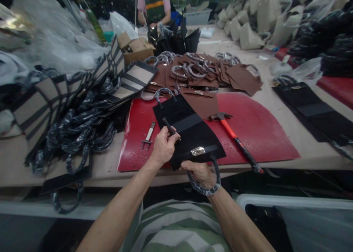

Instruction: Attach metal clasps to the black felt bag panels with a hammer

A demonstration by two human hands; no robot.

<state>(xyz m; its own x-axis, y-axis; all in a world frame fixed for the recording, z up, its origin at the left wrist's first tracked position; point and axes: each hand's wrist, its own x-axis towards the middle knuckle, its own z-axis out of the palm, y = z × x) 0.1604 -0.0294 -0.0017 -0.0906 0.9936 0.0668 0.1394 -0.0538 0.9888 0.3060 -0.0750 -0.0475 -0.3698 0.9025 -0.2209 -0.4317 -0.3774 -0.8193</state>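
Observation:
A black bag panel point(190, 125) with two plastic-wrapped handles and a metal clasp point(198, 151) lies over the red mat point(261, 134). Closed around a thin dark rod-shaped tool point(167, 125), my left hand point(164, 144) is above the panel's left side. My right hand point(200, 173) grips the panel's near edge below the clasp, its thumb on top, and the near handle point(217, 171) loops around that wrist. To the right rests a claw hammer point(233, 134) with an orange and black handle. A small pronged metal tool point(149, 134) lies to the left.
Striped panels with wrapped handles point(74, 116) pile up at left. Brown bag panels point(198, 72) cover the table beyond the mat. Another black panel point(317, 107) lies at right. Beige bags point(256, 17) are heaped at the back, where another person point(154, 7) stands.

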